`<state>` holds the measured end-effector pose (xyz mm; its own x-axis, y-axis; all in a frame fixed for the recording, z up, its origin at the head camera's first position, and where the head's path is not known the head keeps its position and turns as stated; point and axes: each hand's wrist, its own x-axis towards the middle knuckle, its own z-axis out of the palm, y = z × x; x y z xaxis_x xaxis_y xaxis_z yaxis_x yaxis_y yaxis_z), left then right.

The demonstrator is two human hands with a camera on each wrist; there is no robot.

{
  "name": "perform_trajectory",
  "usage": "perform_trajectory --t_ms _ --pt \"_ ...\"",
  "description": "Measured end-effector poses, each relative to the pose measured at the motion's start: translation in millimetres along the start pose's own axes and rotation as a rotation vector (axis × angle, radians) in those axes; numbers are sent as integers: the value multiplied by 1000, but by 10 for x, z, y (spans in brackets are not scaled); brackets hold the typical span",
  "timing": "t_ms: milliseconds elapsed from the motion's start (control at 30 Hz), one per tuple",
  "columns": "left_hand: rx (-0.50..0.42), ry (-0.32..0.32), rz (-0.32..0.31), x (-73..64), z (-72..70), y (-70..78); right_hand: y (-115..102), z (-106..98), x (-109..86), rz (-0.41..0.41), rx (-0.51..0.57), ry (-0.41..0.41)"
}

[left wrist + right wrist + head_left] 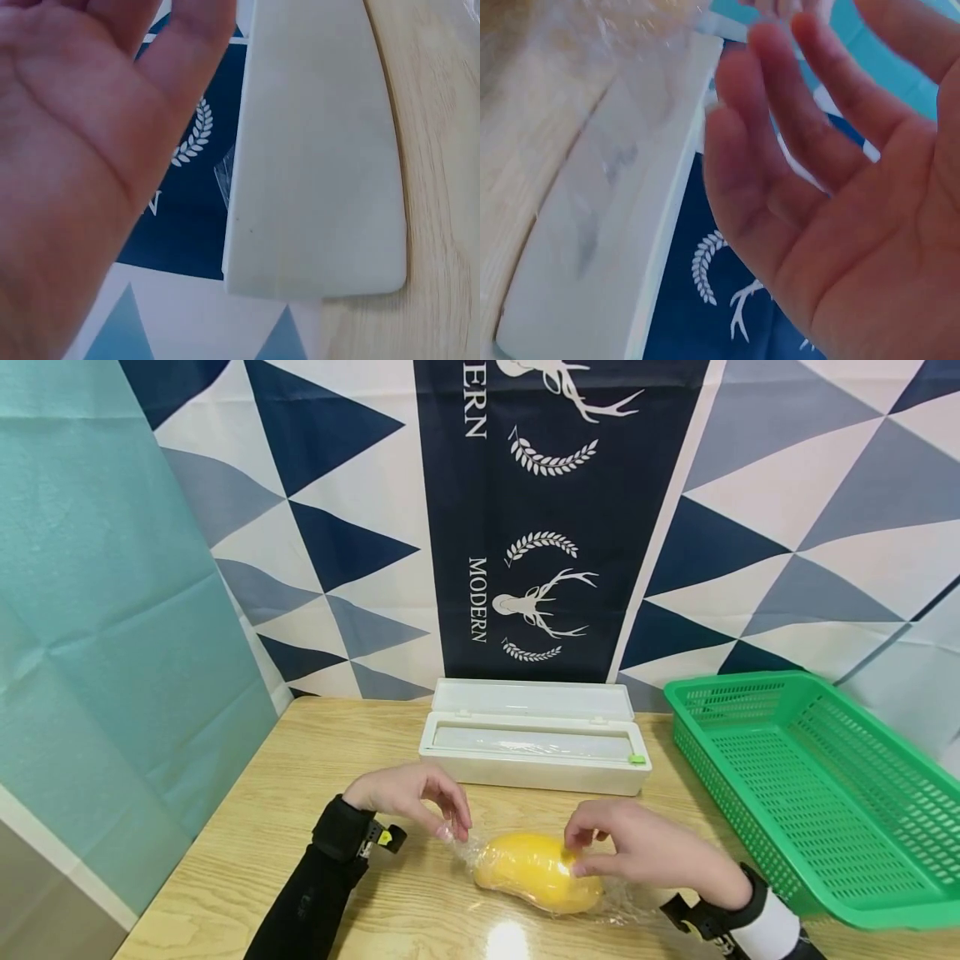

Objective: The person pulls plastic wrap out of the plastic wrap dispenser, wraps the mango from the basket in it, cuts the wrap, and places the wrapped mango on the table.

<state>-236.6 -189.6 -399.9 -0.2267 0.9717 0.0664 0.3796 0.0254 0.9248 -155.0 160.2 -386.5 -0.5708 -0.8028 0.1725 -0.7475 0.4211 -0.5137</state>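
A yellow mango (pixel 536 870), wrapped in clear plastic film, lies on the table between the two hands. The left hand (pixel 420 797) pinches the gathered film (pixel 463 846) at the mango's left end. Over the right half of the mango, the right hand (pixel 648 852) is bent loosely, its thumb and fingertips at the wrapped surface. Loose film (pixel 626 902) also spreads from the right end. In the right wrist view, the right hand's fingers (pixel 802 142) are loosely bent beside blurred film (pixel 630 22). The left wrist view shows the left palm (pixel 82 135), with its fingertips cut off.
Behind the mango stands a white cling film dispenser (pixel 532 774), its lid (pixel 532 700) raised and a green slider (pixel 637 760) at its right end. A green plastic basket (pixel 817 793) is at the right. Patterned cloth (pixel 352 527) hangs behind the wooden table (pixel 322 735).
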Motion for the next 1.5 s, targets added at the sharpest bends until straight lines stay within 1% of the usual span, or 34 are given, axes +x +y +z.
perform_trajectory --t_ms 100,200,267,367,467,533,600,667,733,767,800,833,867,967,1033,1133,1267,1367,1433,1500 --pt "-9 -75 -21 19 12 23 -46 60 21 83 -79 -8" --pt "-28 -113 -46 33 20 38 -79 117 41 164 -104 -74" --pt "-38 -120 -56 37 21 42 -96 154 51 206 -101 -113" --pt "-47 -121 -64 38 14 41 -97 209 71 244 -106 -141" --pt "-45 -96 -54 33 6 38 -84 245 76 294 -130 -159" --pt "-30 -45 -40 28 6 35 -73 265 77 323 -131 -181" --pt "26 53 -48 34 19 46 -67 280 77 353 -113 -211" --pt "111 175 -80 62 47 74 -63 296 79 361 -96 -229" --pt "215 272 -134 116 96 110 -63 311 79 365 -89 -238" --pt "263 297 -158 152 127 133 -62 316 78 367 -85 -241" --pt "310 308 -181 192 165 153 -60 320 76 370 -86 -242" --pt "351 304 -200 230 207 173 -58 323 75 371 -90 -242" --pt "390 287 -216 270 254 185 -57 324 74 376 -88 -243" --pt "478 201 -264 383 406 198 -38 320 75 382 -60 -246" --pt "512 146 -294 441 492 178 -19 314 80 382 -38 -249" --pt "545 96 -314 502 573 125 22 300 93 374 17 -257" --pt "605 79 -313 546 620 82 55 287 101 365 63 -265" --pt "662 73 -311 567 643 69 64 294 101 360 59 -259" --pt "663 77 -330 580 662 55 69 305 102 351 50 -249" --pt "645 83 -350 594 678 37 70 316 100 341 42 -240"
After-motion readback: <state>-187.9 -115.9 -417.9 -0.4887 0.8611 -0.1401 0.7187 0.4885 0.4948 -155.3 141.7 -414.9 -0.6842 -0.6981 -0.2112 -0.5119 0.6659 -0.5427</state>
